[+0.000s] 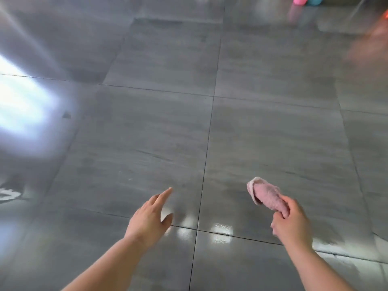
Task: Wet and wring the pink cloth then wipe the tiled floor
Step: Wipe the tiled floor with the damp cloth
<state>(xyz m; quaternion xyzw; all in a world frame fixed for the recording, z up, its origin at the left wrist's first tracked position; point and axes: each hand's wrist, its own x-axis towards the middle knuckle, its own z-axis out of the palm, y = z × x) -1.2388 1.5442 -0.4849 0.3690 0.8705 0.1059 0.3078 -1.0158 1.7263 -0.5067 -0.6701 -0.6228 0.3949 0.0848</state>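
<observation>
A glossy grey tiled floor fills the view, its large square tiles split by thin dark grout lines that cross just ahead of the two forearms. The surface shines, with streaky sheen across the middle tiles and small bright reflections near the grout crossing between the hands.

The pink cloth is bunched into a short roll and held in the right hand, low and right of centre. The fingers close around the cloth's near end, while its far end sticks out up and to the left, showing a paler hem curled around the tip. Whether the cloth touches the floor or is held just above it cannot be told. The tile beneath it has a duller grey patch next to shinier areas nearer the camera.

The left hand is empty and spread open, palm down, fingers pointing forward and to the right, thumb out to the side. It sits left of the central grout line, well apart from the cloth and the right hand. Both bare forearms reach in from the bottom edge.

Further out, a strong white glare washes over the tiles at the left edge. At the top right edge stand the bottoms of a pink object and a teal object, side by side, with blurred reflections on the floor below them. An orange blur shows at the far right edge.
</observation>
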